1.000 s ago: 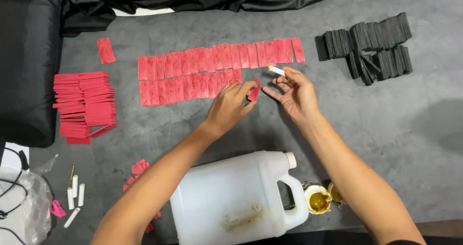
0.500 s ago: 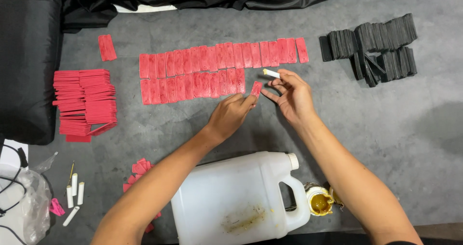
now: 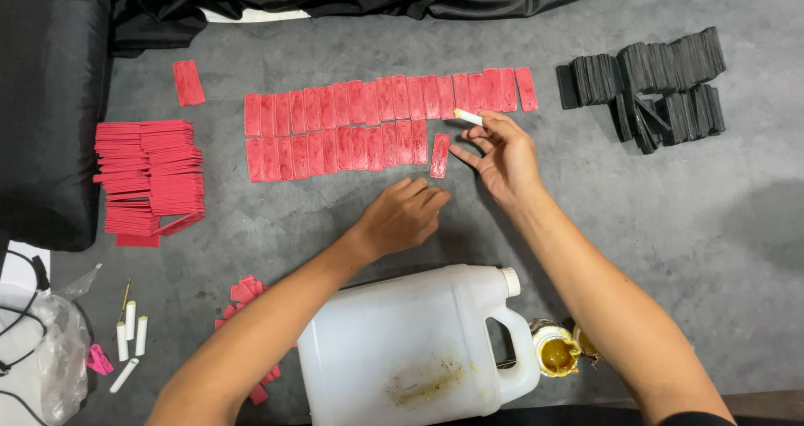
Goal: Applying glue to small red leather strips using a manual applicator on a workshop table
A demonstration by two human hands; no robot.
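Observation:
Two rows of flat red rectangular pieces (image 3: 368, 112) lie side by side on the grey mat. At the right end of the lower row lies one more red piece (image 3: 440, 155), slightly tilted. My right hand (image 3: 501, 158) hovers just right of it and holds a small white stick (image 3: 469, 118) between thumb and fingers, with one finger pointing toward that piece. My left hand (image 3: 404, 215) rests below the rows, fingers loosely curled, holding nothing.
A stack of red pieces (image 3: 151, 179) sits at the left, black pieces (image 3: 649, 82) at the upper right. A white plastic jug (image 3: 414, 351) and small open tins (image 3: 557, 352) stand near me. White sticks (image 3: 130, 334) and a plastic bag (image 3: 50, 367) lie lower left.
My left hand let go of the red piece at the end of the lower row and drew back toward me. My right hand stayed beside that piece with the white stick.

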